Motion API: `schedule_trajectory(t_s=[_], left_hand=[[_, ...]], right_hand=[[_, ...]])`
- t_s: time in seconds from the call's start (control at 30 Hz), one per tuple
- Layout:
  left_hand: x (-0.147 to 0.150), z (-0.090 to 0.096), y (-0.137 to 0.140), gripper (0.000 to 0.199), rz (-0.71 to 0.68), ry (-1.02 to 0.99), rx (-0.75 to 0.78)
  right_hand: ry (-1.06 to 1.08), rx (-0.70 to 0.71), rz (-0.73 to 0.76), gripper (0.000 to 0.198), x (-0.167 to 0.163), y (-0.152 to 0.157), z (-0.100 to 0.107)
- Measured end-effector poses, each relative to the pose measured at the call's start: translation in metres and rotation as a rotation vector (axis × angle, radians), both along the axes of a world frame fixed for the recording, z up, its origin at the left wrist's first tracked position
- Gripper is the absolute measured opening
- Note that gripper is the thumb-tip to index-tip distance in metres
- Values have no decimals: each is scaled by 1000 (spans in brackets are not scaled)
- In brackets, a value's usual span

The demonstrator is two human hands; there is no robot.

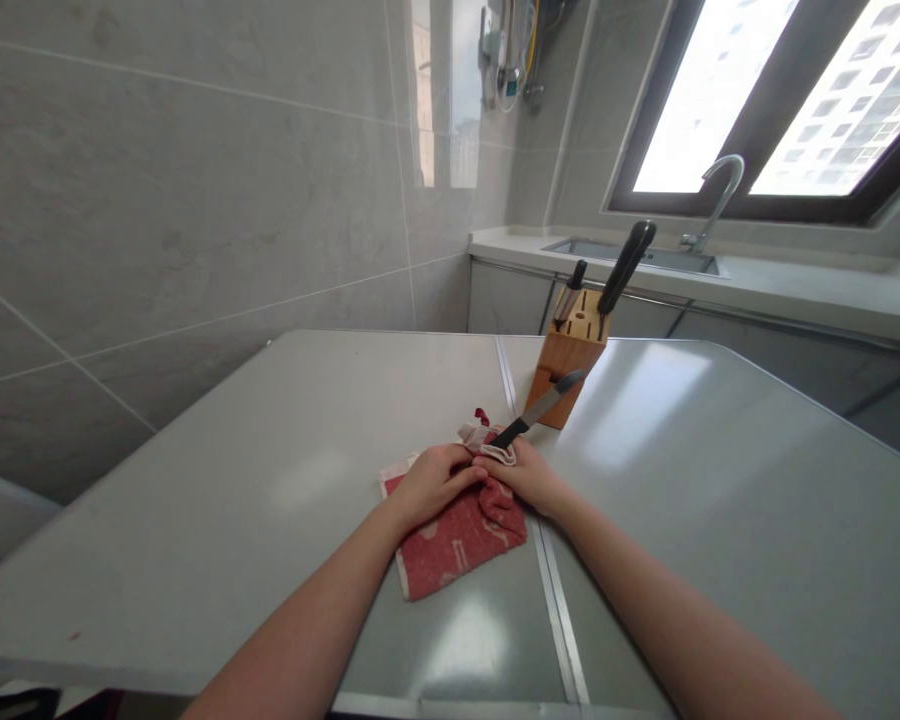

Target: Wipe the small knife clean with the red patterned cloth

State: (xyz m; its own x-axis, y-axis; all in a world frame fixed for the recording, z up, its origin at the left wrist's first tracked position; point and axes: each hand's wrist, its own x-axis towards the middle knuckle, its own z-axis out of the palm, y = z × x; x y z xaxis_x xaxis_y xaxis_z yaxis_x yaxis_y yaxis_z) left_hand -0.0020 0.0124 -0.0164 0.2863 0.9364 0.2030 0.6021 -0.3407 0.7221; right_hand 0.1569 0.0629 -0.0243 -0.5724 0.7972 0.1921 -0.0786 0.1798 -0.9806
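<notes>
A red and white cloth [450, 555] lies bunched on the table under both of my hands. My left hand [433, 485] is closed on the cloth, its thumb reaching toward the other hand. My right hand [529, 475] is closed round a knife [541, 408] and a fold of the cloth. The knife's black lower part comes out of the cloth, and its grey blade slants up to the right, with a darker end. Some of the fingers are hidden by the cloth. Just behind the knife stands a wooden knife block [566, 355], with a large black-handled knife [627, 265] and a smaller dark-handled tool [571, 290] in its slots.
The pale table [330, 400] has a metal seam [559, 610] running down its middle. A tiled wall [232, 200] rises at the left. Beyond the table are a counter [795, 285] with a sink [645, 255], a tap [724, 195] and a window.
</notes>
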Motion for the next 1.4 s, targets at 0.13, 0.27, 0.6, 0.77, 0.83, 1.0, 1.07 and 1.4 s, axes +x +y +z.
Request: schedule_trajectory(t_s=[0.13, 0.27, 0.6, 0.77, 0.83, 1.0, 1.07, 1.4], left_hand=[[-1, -3, 2, 25, 10, -15, 19], [-2, -5, 3, 25, 22, -38, 40], [-3, -4, 3, 34, 2, -59, 34], [-1, -2, 2, 34, 5, -58, 25], [-1, 0, 1, 34, -1, -52, 23], [1, 3, -1, 31, -9, -13, 26], [2, 3, -2, 29, 3, 28, 33], [0, 0, -3, 23, 116, 69, 11]], right_hand=[[24, -45, 3, 25, 0, 0, -1], [39, -76, -3, 25, 0, 0, -4], [128, -244, -24, 27, 0, -1, -3], [176, -352, -109, 31, 0, 0, -2], [206, -390, -158, 31, 1, 1, -2], [245, -423, -206, 29, 0, 1, 0], [243, -408, -212, 27, 0, 0, 2], [208, -444, -257, 37, 0, 2, -3]])
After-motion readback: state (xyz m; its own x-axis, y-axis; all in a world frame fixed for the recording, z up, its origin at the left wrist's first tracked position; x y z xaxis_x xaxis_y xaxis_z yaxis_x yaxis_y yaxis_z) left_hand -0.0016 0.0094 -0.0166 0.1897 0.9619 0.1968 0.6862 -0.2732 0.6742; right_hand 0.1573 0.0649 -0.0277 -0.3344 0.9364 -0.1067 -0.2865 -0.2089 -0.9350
